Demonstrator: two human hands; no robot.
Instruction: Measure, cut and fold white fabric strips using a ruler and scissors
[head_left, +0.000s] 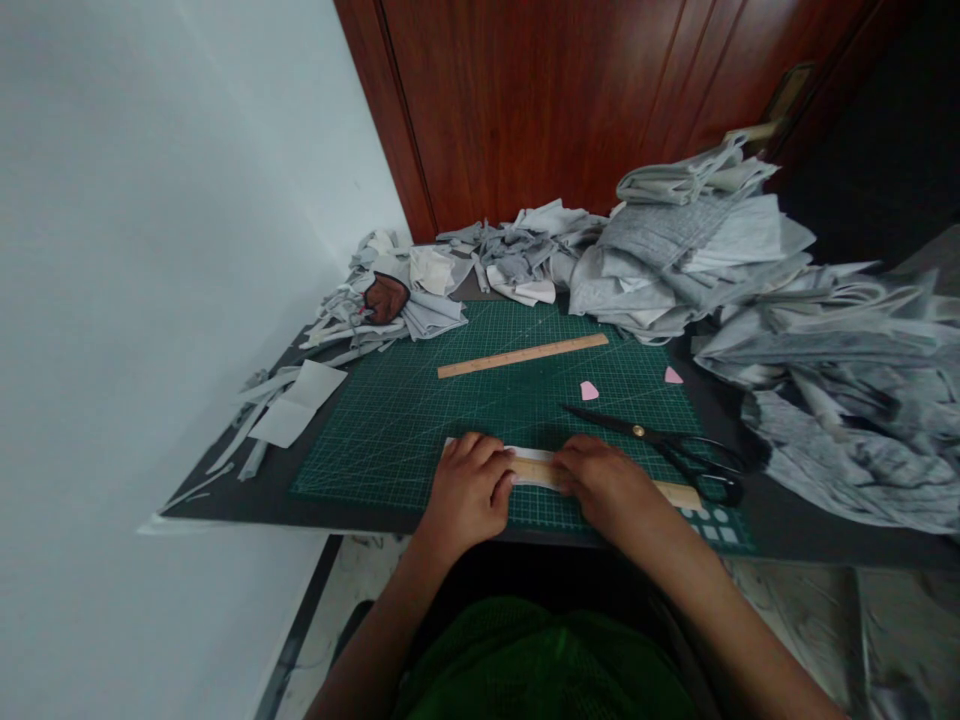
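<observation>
Near the front edge of the green cutting mat, a wooden ruler lies along a strip of white cloth. My left hand is closed over the left end of the strip and ruler, its fingers curled at the far edge. My right hand grips both a short way along, fingers bent over them, and the ruler sticks out to its right. Black scissors rest partly open beside my right hand. Farther back on the mat is a second wooden ruler.
Two small pink pieces lie on the mat. Heaps of grey cloth crowd the back and right. Scraps, a brown mesh piece and a pale sheet sit at left, near the white wall. Behind stands a wooden door.
</observation>
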